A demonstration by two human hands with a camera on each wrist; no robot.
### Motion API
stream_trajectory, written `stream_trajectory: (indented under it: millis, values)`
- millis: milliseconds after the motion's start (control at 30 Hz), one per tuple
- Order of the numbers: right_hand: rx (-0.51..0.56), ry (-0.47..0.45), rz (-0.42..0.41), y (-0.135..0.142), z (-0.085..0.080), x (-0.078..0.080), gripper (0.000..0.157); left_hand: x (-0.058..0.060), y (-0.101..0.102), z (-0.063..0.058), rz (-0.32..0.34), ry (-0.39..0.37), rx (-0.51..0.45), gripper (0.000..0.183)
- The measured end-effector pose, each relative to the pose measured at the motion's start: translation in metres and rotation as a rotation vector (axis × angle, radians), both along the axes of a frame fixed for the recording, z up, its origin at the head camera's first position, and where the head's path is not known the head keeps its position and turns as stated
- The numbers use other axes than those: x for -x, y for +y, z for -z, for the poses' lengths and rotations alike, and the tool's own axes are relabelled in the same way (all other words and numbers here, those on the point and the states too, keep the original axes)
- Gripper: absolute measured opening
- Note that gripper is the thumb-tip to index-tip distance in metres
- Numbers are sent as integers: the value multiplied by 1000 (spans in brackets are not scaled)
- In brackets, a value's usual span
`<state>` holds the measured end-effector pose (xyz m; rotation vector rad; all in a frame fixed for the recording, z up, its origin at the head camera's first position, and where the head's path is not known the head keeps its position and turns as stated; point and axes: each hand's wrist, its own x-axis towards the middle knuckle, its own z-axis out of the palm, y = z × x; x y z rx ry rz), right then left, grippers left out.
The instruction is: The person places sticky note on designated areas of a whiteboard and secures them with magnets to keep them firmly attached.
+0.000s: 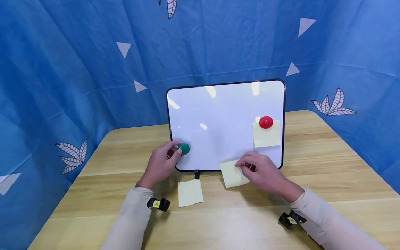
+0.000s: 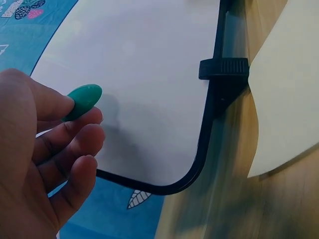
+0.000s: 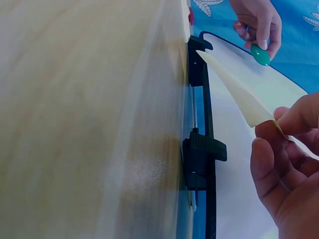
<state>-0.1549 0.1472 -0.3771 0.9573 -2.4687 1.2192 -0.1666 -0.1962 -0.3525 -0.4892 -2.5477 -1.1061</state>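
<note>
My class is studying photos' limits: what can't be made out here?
Head view: part of the held note, hidden by the right hand.
Head view: marks on the left wrist's yellow label, too small to read.
Left wrist view: part of the loose note, cut off by the right edge.
Right wrist view: part of the right hand, cut off by the right edge.

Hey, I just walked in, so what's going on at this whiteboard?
Someone's left grip pinches a green disc near the lower left corner of the whiteboard. The right grip pinches a pale yellow note in front of the board's bottom edge. An upper note is already on the board's right side, with a red disc over its top edge. A third note lies on the table.
</note>
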Motion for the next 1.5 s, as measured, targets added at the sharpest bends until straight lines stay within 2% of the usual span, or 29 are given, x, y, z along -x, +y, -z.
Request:
stream_trajectory:
  millis: [233, 633, 867, 1200, 1500]
  values:
    - [29, 20, 12, 2, 0, 0, 27, -1, 8, 1, 36, -28, 5, 19]
    - [105, 154, 62, 3, 1, 4, 30, -1, 12, 6, 93, -62, -3, 19]
    - [147, 170, 75, 5, -2, 6, 30, -2, 17, 7, 114, -80, 4, 19]
    - [219, 225, 93, 0, -14, 15, 33, 1, 26, 1, 149, -79, -42, 21]
    - [218, 201, 160, 1, -34, 28, 26, 5, 33, -6, 149, -99, -64, 23]
